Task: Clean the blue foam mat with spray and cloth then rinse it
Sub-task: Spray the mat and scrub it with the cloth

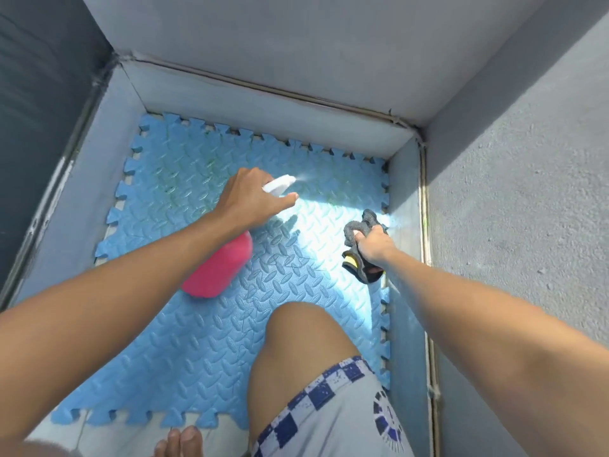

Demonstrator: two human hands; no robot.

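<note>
A blue foam mat (184, 341) of interlocking tiles covers the floor of a narrow walled corner; greenish stains show on its far left part. My left hand (250, 199) grips a pink spray bottle (219, 267) by its white trigger head (278, 184), nozzle aimed right, a faint mist leaving it. My right hand (374, 244) holds a bunched grey cloth (361, 225) with a yellow patch, above the mat's right edge.
Grey walls (329, 54) close in at the back and right, a low ledge (407, 258) runs along the mat's right side. My bare knee (296, 341) and toes (181, 440) are over the mat's near part. White floor tile shows at the bottom left.
</note>
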